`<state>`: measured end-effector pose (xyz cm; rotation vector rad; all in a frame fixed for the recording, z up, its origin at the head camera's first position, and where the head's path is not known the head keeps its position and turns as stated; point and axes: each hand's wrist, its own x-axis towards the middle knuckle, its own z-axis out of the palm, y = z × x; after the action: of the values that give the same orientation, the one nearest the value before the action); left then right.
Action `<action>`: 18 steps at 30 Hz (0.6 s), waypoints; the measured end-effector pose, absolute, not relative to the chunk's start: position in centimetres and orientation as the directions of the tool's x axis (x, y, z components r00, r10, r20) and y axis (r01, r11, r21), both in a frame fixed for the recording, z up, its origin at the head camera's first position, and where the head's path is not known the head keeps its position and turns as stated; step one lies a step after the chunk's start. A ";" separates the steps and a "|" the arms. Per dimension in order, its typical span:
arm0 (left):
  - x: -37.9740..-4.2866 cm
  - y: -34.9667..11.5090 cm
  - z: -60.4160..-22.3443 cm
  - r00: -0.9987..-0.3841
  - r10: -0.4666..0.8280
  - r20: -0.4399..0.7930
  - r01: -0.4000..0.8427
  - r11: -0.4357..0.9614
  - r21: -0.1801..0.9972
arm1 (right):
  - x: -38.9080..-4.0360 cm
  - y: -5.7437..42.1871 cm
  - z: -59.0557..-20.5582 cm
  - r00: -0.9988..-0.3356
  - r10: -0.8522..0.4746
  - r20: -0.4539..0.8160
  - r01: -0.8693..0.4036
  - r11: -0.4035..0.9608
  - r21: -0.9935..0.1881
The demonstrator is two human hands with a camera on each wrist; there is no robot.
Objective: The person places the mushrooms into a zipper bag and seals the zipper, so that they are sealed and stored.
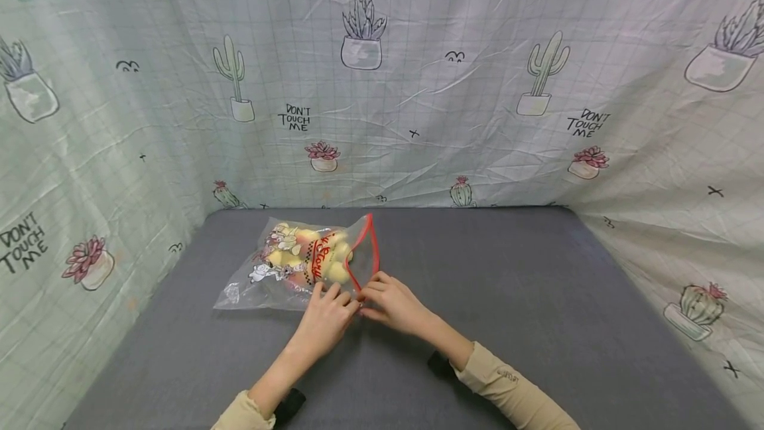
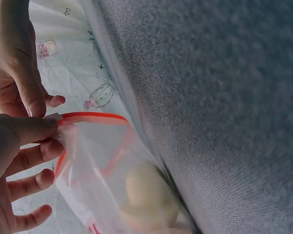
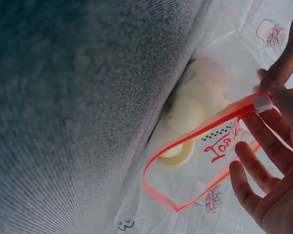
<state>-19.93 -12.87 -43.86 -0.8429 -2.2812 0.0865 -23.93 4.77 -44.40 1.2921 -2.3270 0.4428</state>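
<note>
A clear plastic zip bag point(image 1: 247, 287) with red lettering and cartoon prints lies on its side, its red-edged mouth point(image 1: 375, 247) facing right and gaping. Inside are several round yellow and pinkish pieces that look like fruit point(image 1: 338, 273). My left hand point(image 1: 327, 318) pinches the near corner of the mouth between thumb and forefinger, other fingers spread loosely. Right beside it, my right hand point(image 1: 395, 302) grips the same corner at the white slider point(image 3: 262, 104), thumb over it. The two hands' fingertips meet there.
The bag lies on a grey cloth-covered table point(image 1: 507, 284). A pale curtain point(image 1: 418, 85) printed with cacti and lettering encloses the back and both sides. Dark wrist straps point(image 1: 290, 406) show beneath the beige sleeves point(image 1: 507, 377).
</note>
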 end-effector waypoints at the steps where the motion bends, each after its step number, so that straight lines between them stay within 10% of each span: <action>1: -20.0 -12.9 -43.9 -0.545 0.591 0.595 0.551 0.787 -0.277 | -23.9 4.8 -44.4 -0.468 -0.711 0.525 -0.855 0.514 -0.066; 18: -20.2 -12.9 -43.8 -0.512 0.589 0.626 0.602 0.765 -0.228 | -23.8 5.0 -44.1 -0.440 -0.670 0.598 -0.861 0.504 -0.069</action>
<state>-20.23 -12.91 -43.85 -0.8848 -2.2452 -0.0238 -23.84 4.96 -44.11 1.2533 -2.2451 0.5026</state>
